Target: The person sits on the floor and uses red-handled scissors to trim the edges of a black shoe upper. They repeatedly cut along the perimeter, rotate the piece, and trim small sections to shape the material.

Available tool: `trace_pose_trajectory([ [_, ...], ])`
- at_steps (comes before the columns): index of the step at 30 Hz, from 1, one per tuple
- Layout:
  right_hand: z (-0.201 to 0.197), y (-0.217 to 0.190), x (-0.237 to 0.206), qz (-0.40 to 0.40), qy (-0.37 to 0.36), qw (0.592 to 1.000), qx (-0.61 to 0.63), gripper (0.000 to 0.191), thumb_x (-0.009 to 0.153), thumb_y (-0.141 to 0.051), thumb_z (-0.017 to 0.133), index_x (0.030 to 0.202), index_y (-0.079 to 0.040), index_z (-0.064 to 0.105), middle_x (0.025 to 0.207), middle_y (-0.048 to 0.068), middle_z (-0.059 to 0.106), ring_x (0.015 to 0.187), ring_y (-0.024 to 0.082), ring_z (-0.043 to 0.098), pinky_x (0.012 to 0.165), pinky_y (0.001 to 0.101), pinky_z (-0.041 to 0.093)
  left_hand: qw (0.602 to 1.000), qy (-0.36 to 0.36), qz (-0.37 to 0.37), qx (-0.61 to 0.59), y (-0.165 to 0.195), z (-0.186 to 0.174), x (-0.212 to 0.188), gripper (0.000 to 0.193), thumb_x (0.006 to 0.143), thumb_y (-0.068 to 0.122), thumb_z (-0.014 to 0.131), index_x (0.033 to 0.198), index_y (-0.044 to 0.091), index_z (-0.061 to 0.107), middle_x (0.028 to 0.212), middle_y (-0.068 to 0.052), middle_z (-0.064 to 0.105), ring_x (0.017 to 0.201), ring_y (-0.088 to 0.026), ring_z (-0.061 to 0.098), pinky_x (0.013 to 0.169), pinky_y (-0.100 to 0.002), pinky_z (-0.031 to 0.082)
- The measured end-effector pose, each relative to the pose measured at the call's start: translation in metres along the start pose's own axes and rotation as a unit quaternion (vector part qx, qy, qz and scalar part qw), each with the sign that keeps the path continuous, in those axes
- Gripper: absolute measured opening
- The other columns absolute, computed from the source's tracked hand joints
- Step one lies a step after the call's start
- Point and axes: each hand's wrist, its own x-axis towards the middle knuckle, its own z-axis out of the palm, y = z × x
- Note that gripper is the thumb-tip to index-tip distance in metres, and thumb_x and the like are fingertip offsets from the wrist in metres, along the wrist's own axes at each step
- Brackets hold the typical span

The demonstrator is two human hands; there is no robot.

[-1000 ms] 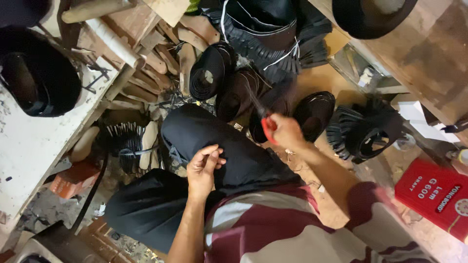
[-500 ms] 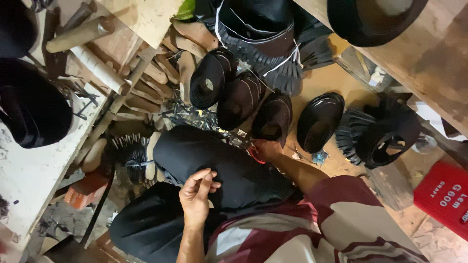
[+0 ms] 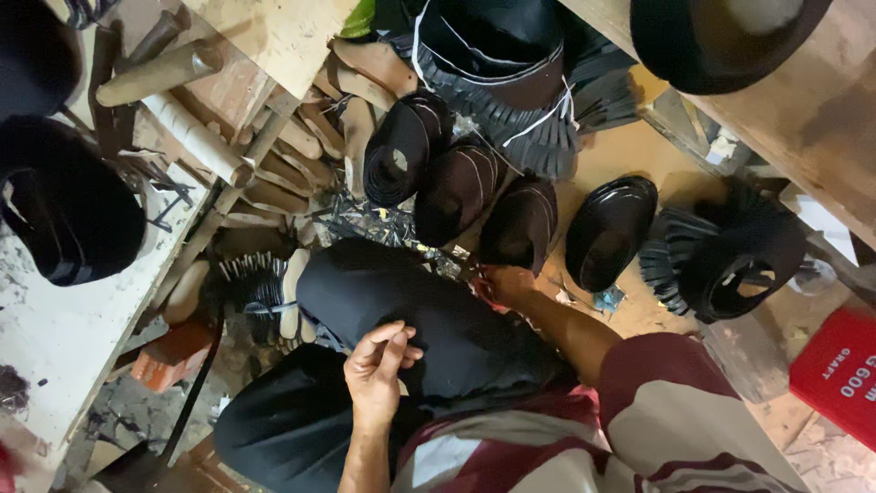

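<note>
My left hand rests on my raised knee in black trousers, its fingers pinched together; I cannot tell whether anything small is in them. My right hand reaches down past the knee to the scrap-strewn floor. It is closed on a red-handled tool, of which only a bit of red shows. Just beyond that hand stands a row of black shoe uppers, with a glossy black shoe to their right.
A black fringed piece lies at the right and a larger fringed pile at the top. Wooden lasts and cardboard tubes are stacked at upper left. A white worktable, a wooden bench and a red box hem me in.
My right hand dropped from in front of the shoe uppers down to the floor beside my knee, still gripping the red-handled tool. My left hand stayed on the knee. The view shifted.
</note>
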Motion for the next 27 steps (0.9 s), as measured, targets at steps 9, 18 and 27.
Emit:
trace_pose_trajectory([
  [9, 0.001, 0.002, 0.019, 0.052, 0.087, 0.995, 0.023, 0.052, 0.080, -0.043, 0.074, 0.125, -0.021, 0.059, 0.116, 0.009, 0.067, 0.101, 0.033, 0.068, 0.077, 0.0476, 0.056, 1.000, -0.002, -0.004, 0.006, -0.003, -0.003, 0.000, 0.016, 0.096, 0.006, 0.068, 0.110, 0.002, 0.074, 0.096, -0.011, 0.079, 0.069, -0.014, 0.073, 0.061, -0.025, 0.056],
  [18, -0.010, -0.016, 0.024, 0.127, 0.131, 0.983, 0.031, 0.076, 0.070, -0.041, 0.087, 0.133, -0.013, 0.054, 0.130, 0.014, 0.061, 0.114, 0.036, 0.064, 0.084, 0.0503, 0.056, 0.999, -0.015, -0.025, -0.035, -0.004, -0.002, 0.003, 0.016, 0.096, 0.005, 0.067, 0.110, 0.002, 0.074, 0.096, -0.011, 0.079, 0.070, -0.014, 0.073, 0.062, -0.026, 0.056],
  [27, -0.013, -0.016, 0.043, 0.037, 0.112, 0.993, -0.002, 0.044, 0.083, -0.031, 0.069, 0.122, -0.011, 0.059, 0.111, 0.015, 0.067, 0.099, 0.034, 0.067, 0.080, 0.0472, 0.056, 0.997, -0.042, -0.048, -0.049, -0.007, -0.001, 0.006, 0.017, 0.097, 0.007, 0.065, 0.111, 0.003, 0.075, 0.096, -0.010, 0.079, 0.069, -0.013, 0.073, 0.063, -0.025, 0.056],
])
